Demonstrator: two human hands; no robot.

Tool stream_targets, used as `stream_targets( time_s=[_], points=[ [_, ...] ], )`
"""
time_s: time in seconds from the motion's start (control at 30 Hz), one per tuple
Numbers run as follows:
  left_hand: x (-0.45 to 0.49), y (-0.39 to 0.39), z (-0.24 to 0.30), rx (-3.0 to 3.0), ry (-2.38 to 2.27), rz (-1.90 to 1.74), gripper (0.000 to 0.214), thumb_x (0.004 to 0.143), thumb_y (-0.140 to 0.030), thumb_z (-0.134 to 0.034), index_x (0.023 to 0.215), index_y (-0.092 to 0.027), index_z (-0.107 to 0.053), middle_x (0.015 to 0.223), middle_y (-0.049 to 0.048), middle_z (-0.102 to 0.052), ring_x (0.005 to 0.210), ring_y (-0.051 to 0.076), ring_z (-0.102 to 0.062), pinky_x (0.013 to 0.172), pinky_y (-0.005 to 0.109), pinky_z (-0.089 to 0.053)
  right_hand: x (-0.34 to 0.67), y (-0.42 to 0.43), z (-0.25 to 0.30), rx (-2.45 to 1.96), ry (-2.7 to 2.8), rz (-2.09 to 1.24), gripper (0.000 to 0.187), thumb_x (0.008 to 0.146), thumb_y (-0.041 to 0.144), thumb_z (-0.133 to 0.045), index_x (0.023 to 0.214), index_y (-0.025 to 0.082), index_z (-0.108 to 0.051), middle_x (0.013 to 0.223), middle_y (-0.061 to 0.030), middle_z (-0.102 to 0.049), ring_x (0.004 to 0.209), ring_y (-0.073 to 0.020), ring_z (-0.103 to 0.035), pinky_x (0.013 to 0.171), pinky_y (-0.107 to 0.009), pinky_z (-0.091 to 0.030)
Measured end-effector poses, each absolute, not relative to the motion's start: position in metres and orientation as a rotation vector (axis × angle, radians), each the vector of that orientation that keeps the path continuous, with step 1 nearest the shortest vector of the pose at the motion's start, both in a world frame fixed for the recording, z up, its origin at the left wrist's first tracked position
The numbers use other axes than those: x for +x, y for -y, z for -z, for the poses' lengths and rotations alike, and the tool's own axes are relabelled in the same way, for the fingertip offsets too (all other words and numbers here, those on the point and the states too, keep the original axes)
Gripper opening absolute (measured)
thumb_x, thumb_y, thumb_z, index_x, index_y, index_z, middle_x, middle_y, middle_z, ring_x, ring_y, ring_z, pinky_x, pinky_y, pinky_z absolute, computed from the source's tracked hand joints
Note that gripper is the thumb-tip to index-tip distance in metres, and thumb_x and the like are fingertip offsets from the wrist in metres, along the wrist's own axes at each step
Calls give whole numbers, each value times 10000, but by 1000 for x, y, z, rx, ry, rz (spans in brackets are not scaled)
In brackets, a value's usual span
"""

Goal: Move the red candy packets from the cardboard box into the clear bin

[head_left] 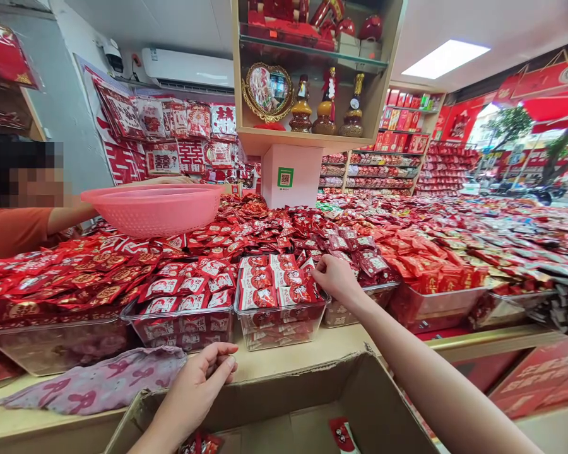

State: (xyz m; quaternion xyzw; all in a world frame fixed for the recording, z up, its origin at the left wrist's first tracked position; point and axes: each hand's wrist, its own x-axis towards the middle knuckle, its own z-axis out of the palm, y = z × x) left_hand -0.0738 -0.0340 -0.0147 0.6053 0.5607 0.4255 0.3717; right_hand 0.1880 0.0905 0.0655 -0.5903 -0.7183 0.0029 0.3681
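My right hand (337,279) reaches to the right edge of a clear plastic bin (279,329). Its fingers are pinched at a small red-and-white packet (307,270) in the rightmost row; the fingertips partly hide the grip. Similar packets (255,277) stand in neat rows in that bin. My left hand (204,381) hovers over the near side of an open cardboard box (355,384), fingers loosely curled and apart, with nothing visible in them. Inside the box lie a red packet (343,435) and more red packets (201,443) at the lower left.
Several clear bins of packets line the counter, including one at the left (180,328). A pink-and-lilac cloth (108,381) lies before them. A person in an orange sleeve (14,230) is beside a pink basket (156,211). A display cabinet (307,139) stands behind.
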Motion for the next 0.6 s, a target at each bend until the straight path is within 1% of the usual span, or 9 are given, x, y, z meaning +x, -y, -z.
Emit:
stream_targets(
  time_s=[0.17, 0.3, 0.47, 0.6],
  points=[
    [-74, 34, 14, 1567, -1451, -1068, 241, 742, -335, -511, 910, -172, -569, 724, 4, -589, 688, 165, -558, 670, 285, -466, 192, -88, -64, -1501, 1827, -20, 91, 674, 228, -495, 602, 173, -501, 647, -10, -590, 616, -127, -502, 579, -226, -323],
    [-74, 35, 12, 1585, -1460, -1043, 229, 744, -332, -508, 899, -176, -572, 718, 1, -594, 680, 163, -561, 663, 278, -452, 196, -84, -61, -1493, 1802, -15, 111, 712, 249, -471, 662, 178, -541, 702, -15, -612, 671, -135, -530, 611, -231, -338],
    [-72, 37, 6, 1593, -1486, -1029, 226, 736, -338, -507, 878, -180, -583, 698, -6, -591, 666, 160, -560, 644, 262, -440, 194, -85, -59, -1574, 1837, -64, 173, 707, 348, -506, 699, 179, -542, 700, -27, -613, 637, -148, -537, 568, -243, -334],
    [-71, 39, 4, 1597, -1482, -1014, 231, 737, -342, -496, 878, -179, -580, 699, -5, -588, 674, 162, -558, 652, 261, -437, 193, -91, -60, -1585, 1844, -132, 155, 679, 317, -535, 744, 176, -535, 689, -21, -604, 630, -140, -536, 544, -225, -335]
  ],
)
